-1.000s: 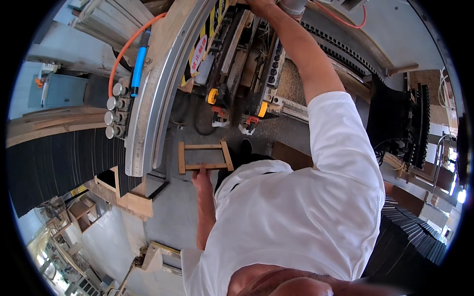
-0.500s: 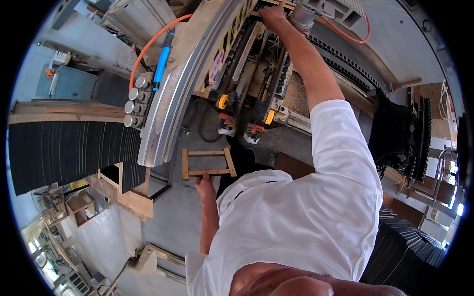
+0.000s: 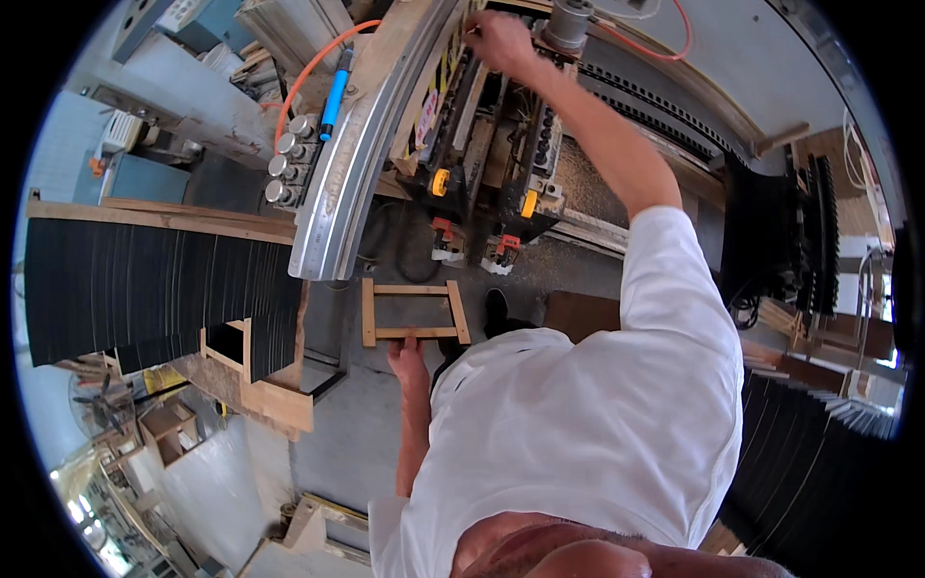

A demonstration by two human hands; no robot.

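Note:
My left hand [image 3: 409, 364] grips the near rail of a small rectangular wooden frame [image 3: 434, 334], held flat above the grey floor beside my hip. The frame has two longer rails and two end pieces, with an open middle. My right arm stretches far forward over a machine. At its far end, my right hand [image 3: 501, 43] is bent with its fingers curled down beside the yellow-and-black striped guard [image 3: 449, 72]. Whatever those fingertips hold or touch is too small to make out.
The machine's two long dark rails carry yellow knobs [image 3: 529, 202]. A silver metal beam [image 3: 332, 193] with a blue air gun [image 3: 335, 96] runs on the left. Stacked black-faced panels [image 3: 145, 279] stand left. Sawdust [image 3: 593, 183] covers a bed at right; cable chain [image 3: 665, 106] lies beyond.
My right hand has shifted left, from the wooden piece at the machine's far end to the striped guard. My left hand still holds the wooden frame. The view has shifted slightly.

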